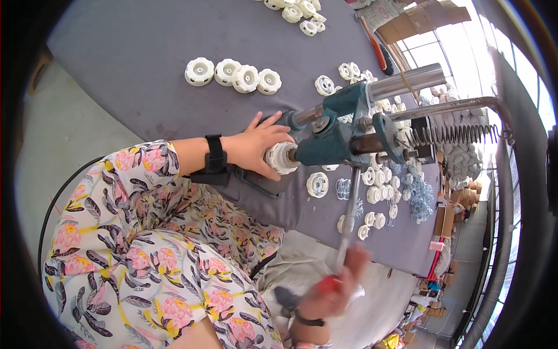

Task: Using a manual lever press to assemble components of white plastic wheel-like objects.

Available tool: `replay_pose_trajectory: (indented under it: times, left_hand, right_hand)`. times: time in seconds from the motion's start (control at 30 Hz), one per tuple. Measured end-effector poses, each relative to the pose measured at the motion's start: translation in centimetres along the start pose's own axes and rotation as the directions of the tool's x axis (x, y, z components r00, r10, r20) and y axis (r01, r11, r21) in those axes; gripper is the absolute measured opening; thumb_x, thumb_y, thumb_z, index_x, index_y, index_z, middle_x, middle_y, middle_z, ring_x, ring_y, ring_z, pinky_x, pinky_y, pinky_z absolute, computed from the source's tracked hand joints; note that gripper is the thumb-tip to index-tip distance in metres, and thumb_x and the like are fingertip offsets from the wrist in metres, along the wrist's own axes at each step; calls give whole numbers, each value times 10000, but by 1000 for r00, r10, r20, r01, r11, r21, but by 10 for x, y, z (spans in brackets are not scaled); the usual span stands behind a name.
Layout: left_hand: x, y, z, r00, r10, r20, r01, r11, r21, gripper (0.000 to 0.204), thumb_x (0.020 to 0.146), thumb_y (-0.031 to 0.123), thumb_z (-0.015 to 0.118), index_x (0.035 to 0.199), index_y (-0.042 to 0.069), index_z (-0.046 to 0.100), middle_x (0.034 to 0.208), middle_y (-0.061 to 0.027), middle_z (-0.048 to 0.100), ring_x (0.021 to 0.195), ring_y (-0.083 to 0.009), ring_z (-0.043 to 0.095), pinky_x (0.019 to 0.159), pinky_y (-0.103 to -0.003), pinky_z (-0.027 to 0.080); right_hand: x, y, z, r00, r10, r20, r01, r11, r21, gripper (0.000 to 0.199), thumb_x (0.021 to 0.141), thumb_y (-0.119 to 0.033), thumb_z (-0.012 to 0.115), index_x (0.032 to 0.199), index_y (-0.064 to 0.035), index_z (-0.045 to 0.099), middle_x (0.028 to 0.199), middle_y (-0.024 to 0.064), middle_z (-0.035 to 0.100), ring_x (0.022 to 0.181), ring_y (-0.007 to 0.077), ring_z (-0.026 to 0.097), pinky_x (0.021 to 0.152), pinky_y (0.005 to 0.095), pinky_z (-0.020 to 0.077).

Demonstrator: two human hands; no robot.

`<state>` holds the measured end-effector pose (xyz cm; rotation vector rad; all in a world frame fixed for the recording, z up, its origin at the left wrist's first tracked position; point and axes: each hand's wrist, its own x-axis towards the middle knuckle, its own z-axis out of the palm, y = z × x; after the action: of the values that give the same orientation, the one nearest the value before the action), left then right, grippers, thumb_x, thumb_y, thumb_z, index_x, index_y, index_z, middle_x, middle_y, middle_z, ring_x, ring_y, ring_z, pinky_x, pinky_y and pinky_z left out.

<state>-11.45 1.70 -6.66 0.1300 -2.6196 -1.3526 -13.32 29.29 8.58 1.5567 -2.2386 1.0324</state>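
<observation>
A green hand press [331, 139] stands on the grey-covered table with its ram pointing at a white round plastic part [280, 158]. My left hand [258, 146] is closed around that part, thumb on the near side and fingers spread on the far side, steadying it on the press base [258, 183]. From the press a metal lever [350, 218] comes down toward me. My right hand [337, 288], blurred by motion, is wrapped about the lever's red end [329, 285].
Beyond my left hand, several white round parts [245, 78] lie in a row. More white parts [381, 186], coil springs [343, 188] and a heap of springs [419, 198] lie right of the press. An orange-and-black tool [382, 58] rests at the far edge. Cardboard boxes [465, 198] stand beyond.
</observation>
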Motion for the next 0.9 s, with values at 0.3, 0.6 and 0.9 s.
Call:
replay_pose_trajectory:
  times: [0.3, 0.6, 0.9]
  left_hand:
    - [3, -6, 7, 999, 39, -22, -39, 999, 11, 781, 621, 477, 750, 1264, 155, 444, 1393, -194, 326, 1366, -431, 40, 1047, -619, 6]
    - [-1, 4, 20, 989, 54, -135, -54, 999, 5, 787, 597, 434, 790, 1238, 123, 455, 1400, -153, 335, 1384, -379, 39, 1042, -620, -16]
    - [1, 6, 22, 971, 58, -233, -57, 998, 9, 754, 565, 464, 792, 1188, 148, 508, 1323, -122, 419, 1370, -359, 127, 1035, -635, 13]
  right_hand:
    - [28, 7, 29, 313, 695, 647, -937, 113, 331, 287, 887, -52, 427, 1148, 60, 471, 788, 134, 584, 671, 204, 588, 567, 296, 487]
    - [-8, 30, 65, 456, 735, 502, -851, 195, 487, 149, 919, -98, 478, 920, 35, 543, 492, 29, 448, 384, 107, 425, 397, 254, 386]
    - [-6, 29, 65, 461, 725, 511, -854, 207, 477, 156, 917, -105, 485, 925, 37, 549, 491, 34, 458, 389, 107, 427, 398, 257, 382]
